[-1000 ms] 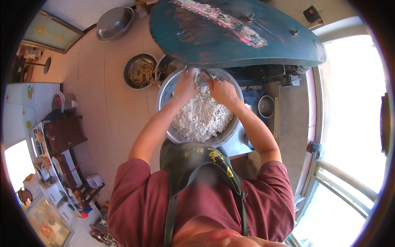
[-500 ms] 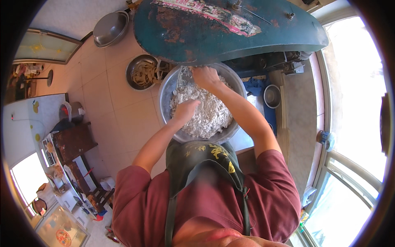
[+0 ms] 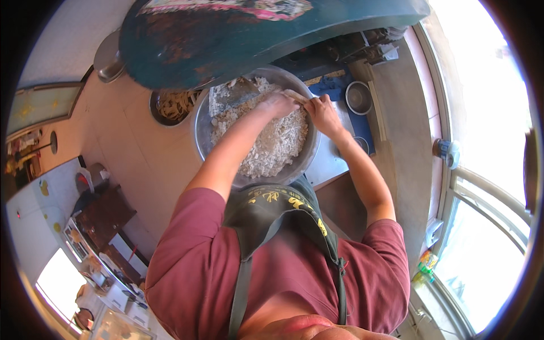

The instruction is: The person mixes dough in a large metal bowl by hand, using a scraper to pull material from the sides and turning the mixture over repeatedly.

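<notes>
"Any writing around the big metal basin [image 3: 202, 136]?"

"Yellow characters [image 3: 296, 202] on the dark apron [image 3: 252, 218], just below the basin. Above it, the worn green cover [image 3: 198, 54] carries a torn pink-and-white label [image 3: 226, 7], cut off by the upper edge and too ragged to make out."

"And the crumbly white mixture [image 3: 272, 148]?"

"Inside the basin, heaped across its floor."

"What about the hands?"

"The left hand [image 3: 277, 106] is over the mixture, in the basin's upper right part; its fingertips meet a pale strip [image 3: 297, 97], but I can't tell whether they grip it. The right hand [image 3: 324, 116], at the basin's right rim, has its fingers closed on the strip's other end."

"Anything beside the basin?"

"A small metal bowl [image 3: 358, 97] to its right."
</notes>
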Tool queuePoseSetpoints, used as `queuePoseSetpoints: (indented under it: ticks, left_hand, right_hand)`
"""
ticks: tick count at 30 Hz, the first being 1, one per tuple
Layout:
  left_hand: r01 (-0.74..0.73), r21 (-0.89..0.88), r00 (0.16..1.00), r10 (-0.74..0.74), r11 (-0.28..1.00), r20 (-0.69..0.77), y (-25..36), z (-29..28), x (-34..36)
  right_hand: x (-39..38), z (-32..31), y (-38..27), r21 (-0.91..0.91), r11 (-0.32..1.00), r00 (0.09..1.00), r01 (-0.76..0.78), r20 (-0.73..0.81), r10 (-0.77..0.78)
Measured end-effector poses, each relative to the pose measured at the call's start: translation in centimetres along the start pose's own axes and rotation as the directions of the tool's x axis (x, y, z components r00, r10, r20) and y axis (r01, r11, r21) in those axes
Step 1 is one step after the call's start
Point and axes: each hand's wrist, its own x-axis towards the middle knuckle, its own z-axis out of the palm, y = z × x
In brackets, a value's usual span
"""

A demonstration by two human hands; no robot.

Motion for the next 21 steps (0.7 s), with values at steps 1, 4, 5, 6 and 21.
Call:
queuePoseSetpoints:
  ticks: [1,4,5,6,21]
  left_hand:
    - [0.051,0.05,0.994,-0.056,0.997,0.097,-2.9,5.0,1.3]
    - [0.236,-0.078,0.929,-0.202,0.969,0.31,-0.7,1.0,1.7]
    - [0.295,-0.049,0.886,-0.254,0.954,0.387,-0.5,0.6,1.6]
    - [0.253,-0.037,0.885,-0.216,0.967,0.413,-0.3,-0.2,1.4]
    - [0.257,-0.46,0.955,-0.298,0.85,-0.016,0.0,2.0,-13.2]
  right_hand:
    - [-0.2,1.8,0.4,0.002,0.999,0.998,0.033,-0.06,-0.033]
    - [-2.9,6.1,1.8,0.165,0.96,0.957,-0.227,-0.147,0.251]
    - [-3.0,7.5,1.8,0.119,0.966,0.957,-0.232,-0.15,0.248]
    - [-3.0,7.4,1.4,0.095,0.968,0.956,-0.232,-0.16,0.245]
    - [-3.8,7.4,1.4,0.037,0.985,0.952,-0.168,-0.254,0.172]
